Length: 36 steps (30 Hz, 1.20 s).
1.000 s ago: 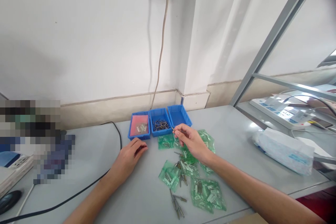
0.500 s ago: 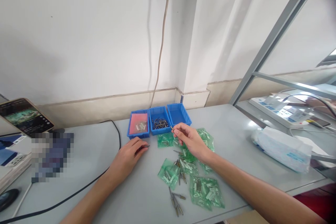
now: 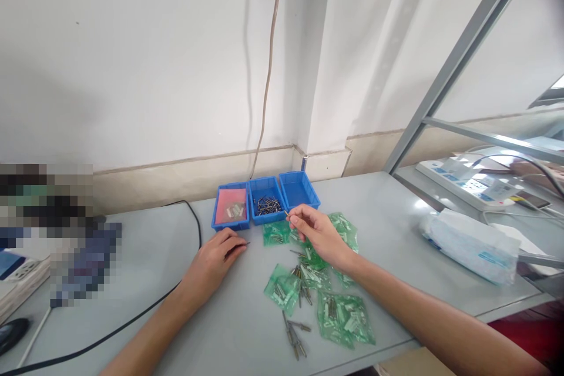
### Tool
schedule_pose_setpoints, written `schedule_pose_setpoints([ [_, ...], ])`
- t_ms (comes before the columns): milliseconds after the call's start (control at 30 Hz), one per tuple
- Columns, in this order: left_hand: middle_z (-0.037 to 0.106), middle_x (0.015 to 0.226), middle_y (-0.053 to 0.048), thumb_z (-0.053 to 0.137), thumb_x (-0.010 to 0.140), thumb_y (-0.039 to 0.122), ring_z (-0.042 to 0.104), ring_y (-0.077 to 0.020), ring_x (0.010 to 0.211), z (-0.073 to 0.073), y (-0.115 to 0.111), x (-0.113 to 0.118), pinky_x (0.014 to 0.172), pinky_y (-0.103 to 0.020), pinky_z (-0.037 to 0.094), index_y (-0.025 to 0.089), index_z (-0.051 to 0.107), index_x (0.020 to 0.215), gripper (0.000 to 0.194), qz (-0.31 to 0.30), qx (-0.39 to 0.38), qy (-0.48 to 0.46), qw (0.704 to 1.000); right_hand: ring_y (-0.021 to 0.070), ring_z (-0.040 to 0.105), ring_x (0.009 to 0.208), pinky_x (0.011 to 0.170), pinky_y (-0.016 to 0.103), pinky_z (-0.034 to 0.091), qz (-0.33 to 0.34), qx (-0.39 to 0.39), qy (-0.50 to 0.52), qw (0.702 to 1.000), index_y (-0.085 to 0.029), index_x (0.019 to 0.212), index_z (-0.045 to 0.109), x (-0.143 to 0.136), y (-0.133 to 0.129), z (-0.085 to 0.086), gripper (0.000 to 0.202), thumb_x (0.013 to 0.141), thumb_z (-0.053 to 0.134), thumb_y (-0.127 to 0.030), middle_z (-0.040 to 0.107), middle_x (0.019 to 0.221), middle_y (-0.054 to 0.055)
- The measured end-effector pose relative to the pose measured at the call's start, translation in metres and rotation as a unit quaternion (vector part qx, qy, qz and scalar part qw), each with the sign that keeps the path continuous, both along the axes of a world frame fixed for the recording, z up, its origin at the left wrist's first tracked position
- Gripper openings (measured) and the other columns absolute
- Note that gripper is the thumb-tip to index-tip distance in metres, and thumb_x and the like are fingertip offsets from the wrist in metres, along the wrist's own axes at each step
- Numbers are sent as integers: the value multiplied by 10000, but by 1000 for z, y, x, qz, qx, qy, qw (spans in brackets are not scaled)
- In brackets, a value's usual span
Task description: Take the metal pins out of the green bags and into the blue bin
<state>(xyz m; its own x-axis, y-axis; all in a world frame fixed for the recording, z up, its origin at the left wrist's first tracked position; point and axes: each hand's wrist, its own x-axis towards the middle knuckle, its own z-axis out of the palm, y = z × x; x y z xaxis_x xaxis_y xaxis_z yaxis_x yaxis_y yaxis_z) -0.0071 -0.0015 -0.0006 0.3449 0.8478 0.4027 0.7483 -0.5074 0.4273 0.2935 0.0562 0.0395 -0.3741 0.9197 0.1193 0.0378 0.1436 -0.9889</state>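
My right hand pinches a small gold-tipped metal pin between thumb and fingertips, just in front of the middle blue bin. Dark metal pins lie heaped in that bin. My left hand rests low over the table, its thumb and fingers closed on a thin dark metal pin whose end sticks out to the right. Below my right hand lie several green plastic bags with metal parts inside. Loose metal rods lie near the front, and more are among the bags.
The left blue bin holds a pink sheet and a clear bag of parts; the right blue bin stands beside the middle one. A black cable crosses the table at left. At right are a tissue pack and a metal frame.
The view has shifted slightly. Both hands keep nearly the same place and grip, each with its pin.
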Motion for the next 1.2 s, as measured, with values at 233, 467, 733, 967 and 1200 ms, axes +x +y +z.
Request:
schedule_pose_setpoints([
  [233,669,1134,-52,482,1123,368,680,-197,993,0,-1,0,866,-318,544,253,711,1157,258,5,-13,5,1000,128,474,621,569,275,373,0,-2,0,1000,-219,983,647,-1,-1,1,349,990,654,-568,606,847,-5],
  [467,671,1131,-43,499,1114,339,682,-190,989,0,-2,0,865,-307,536,248,713,1153,236,9,-4,9,1000,118,481,614,564,271,376,1,-3,-1,1000,-212,989,648,0,0,0,361,987,659,-574,614,845,-4],
  [733,677,1136,-39,509,1110,331,684,-188,986,0,-2,1,856,-302,532,250,715,1139,223,19,0,19,1000,114,484,611,562,268,375,1,0,-2,1000,-198,993,647,0,1,-3,382,981,661,-580,616,845,-3],
  [967,677,1148,-41,518,1107,332,680,-190,1004,0,-2,-1,871,-307,533,255,714,1151,216,19,9,24,999,113,472,612,558,267,356,-1,-8,3,1000,-201,992,649,0,-1,0,366,982,666,-566,603,837,-6],
  [1200,680,1117,-50,516,1104,326,682,-192,959,3,-4,2,845,-309,549,253,719,1155,222,19,30,43,998,113,464,614,555,269,354,5,-9,3,1000,-199,1010,651,0,0,1,385,981,665,-582,613,831,-5],
])
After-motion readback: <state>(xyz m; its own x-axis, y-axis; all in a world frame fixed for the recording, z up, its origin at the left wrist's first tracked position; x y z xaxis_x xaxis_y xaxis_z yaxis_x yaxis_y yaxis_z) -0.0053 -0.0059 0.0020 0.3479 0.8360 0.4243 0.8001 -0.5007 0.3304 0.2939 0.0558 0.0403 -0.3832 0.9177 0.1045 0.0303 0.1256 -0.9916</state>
